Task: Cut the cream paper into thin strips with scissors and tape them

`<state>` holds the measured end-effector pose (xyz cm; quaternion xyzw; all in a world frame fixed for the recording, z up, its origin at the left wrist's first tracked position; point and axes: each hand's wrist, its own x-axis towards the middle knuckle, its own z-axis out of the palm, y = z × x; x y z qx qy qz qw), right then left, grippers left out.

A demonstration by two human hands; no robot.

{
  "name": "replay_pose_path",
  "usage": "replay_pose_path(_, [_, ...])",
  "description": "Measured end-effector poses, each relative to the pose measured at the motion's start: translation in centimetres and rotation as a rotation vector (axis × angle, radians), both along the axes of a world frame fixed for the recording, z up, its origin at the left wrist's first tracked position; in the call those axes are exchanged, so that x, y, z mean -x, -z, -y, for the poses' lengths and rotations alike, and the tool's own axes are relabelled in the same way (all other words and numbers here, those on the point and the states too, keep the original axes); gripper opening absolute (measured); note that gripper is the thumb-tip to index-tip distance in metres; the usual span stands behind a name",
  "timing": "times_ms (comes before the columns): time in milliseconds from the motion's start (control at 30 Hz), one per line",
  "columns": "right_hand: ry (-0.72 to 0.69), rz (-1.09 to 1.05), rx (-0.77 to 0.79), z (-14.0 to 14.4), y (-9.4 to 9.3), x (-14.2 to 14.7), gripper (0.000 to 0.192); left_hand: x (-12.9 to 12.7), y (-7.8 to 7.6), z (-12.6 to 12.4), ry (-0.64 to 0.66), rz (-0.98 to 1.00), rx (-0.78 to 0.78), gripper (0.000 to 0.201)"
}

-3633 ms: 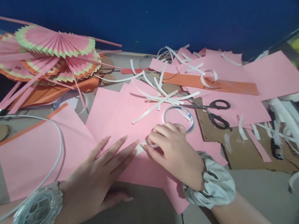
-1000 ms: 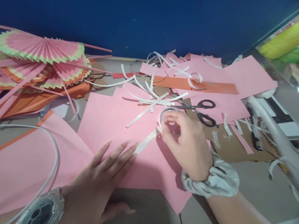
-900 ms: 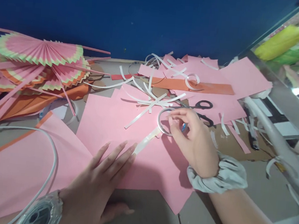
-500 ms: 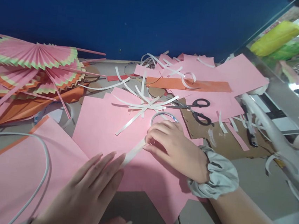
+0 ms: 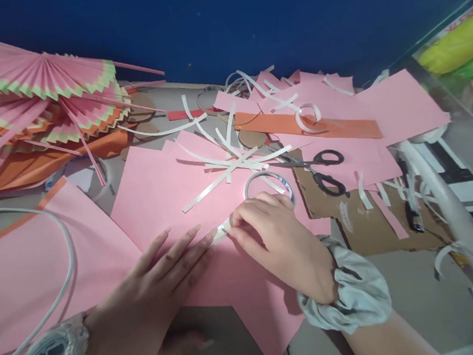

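Note:
My left hand (image 5: 168,282) lies flat with fingers stretched out on a pink paper sheet (image 5: 147,191), its fingertips over a white tape strip (image 5: 221,233). Only a short piece of that strip shows between my two hands. With thumb and fingertips pinched together, my right hand (image 5: 273,234) holds the strip's far end. A thin tape roll (image 5: 247,185) with a printed inner core rests upright or tilted against that hand, partly hidden behind the knuckles. Loose white strips (image 5: 229,165) lie crossed on the sheet just beyond.
Black-handled scissors (image 5: 325,166) and a cutter knife (image 5: 413,211) lie on cardboard (image 5: 351,227) to the right. Folded paper fans (image 5: 45,81) fill the far left. A white cable (image 5: 71,251) curves over another pink sheet (image 5: 88,236). A blue panel (image 5: 217,25) stands behind.
My left hand has slid up and right along the tape strip, so less of it shows between the hands. My right hand keeps its pinch. The view has shifted slightly.

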<state>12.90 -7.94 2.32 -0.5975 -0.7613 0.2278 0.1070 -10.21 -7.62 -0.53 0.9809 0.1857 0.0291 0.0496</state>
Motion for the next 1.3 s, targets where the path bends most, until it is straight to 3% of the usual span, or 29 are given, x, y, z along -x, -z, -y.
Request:
replay_pose_path(600, [0.027,0.016,-0.003,-0.49,0.60,0.60,0.018,-0.17,-0.15,-0.21,-0.030,-0.026,0.030,0.080])
replay_pose_path(1033, [0.084,0.054,-0.110,-0.24,1.00,0.73,0.013,-0.12,0.18,0.07,-0.082,0.040,0.047,0.080])
replay_pose_path(1300, [0.022,0.084,-0.114,-0.41,0.95,0.04,0.009,-0.12,-0.29,0.07,-0.011,0.018,0.021,0.085])
